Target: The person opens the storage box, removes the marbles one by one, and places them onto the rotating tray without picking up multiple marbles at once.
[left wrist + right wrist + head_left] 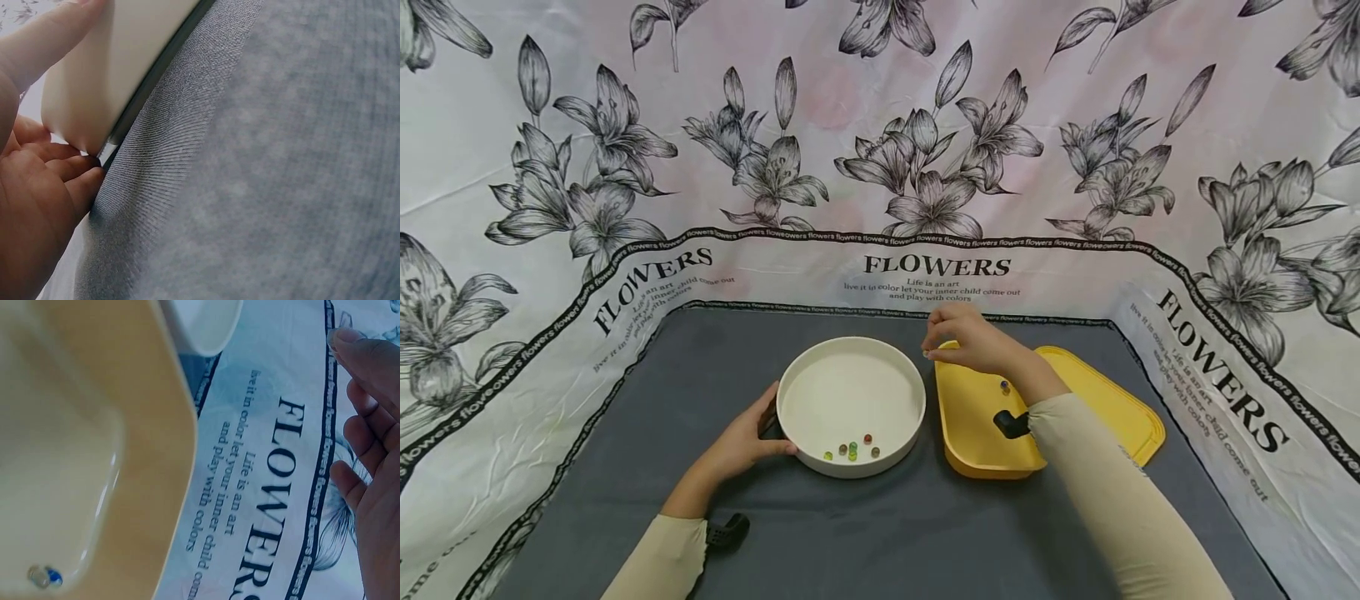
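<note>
My left hand (739,439) grips the side of a round white dish (850,383), thumb near the rim and fingers round the wall. In the left wrist view its fingertips (84,164) press at the dish's lower edge. Several coloured glass marbles (853,451) lie in the near part of the dish. My right hand (973,340) is raised over the far left corner of a yellow box (958,417). Thumb and forefinger pinch a small clear marble (332,339), mostly hidden by the fingertips. Inside the box lie a blue marble (54,576) and a clear brownish one (39,576) side by side.
A yellow lid (1101,400) lies to the right of the box, partly behind the right forearm. Grey cloth (850,533) covers the table. Flower-printed fabric (925,150) rises behind and along both sides.
</note>
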A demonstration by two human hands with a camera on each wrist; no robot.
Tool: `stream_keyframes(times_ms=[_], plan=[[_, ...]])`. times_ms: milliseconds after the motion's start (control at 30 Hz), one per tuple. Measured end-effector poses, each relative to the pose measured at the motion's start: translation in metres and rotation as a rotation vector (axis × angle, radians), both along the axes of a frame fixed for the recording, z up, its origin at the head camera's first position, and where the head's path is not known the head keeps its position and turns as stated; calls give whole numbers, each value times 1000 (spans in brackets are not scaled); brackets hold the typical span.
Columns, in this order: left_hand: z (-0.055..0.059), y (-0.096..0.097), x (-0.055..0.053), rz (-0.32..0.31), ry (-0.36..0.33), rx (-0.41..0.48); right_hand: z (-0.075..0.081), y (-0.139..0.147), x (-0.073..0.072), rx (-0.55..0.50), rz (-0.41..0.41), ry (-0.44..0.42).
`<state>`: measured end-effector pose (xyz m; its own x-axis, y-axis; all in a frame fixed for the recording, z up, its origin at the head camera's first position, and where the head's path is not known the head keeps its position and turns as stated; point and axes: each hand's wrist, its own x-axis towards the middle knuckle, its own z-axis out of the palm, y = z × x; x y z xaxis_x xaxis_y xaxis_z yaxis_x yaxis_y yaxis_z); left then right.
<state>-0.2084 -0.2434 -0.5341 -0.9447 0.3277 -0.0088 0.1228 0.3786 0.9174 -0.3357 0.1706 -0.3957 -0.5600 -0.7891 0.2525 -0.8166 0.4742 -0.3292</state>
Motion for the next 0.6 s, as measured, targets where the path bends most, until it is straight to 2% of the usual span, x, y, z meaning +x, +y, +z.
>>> stream_keyframes(times_ms=[100,600], plan=[[1,0,-1,-2,-5,4,2,-10,-3,-16,28,17],[-1,1,1,-11,12,10,-7,-52,-6,-7,72,-20]])
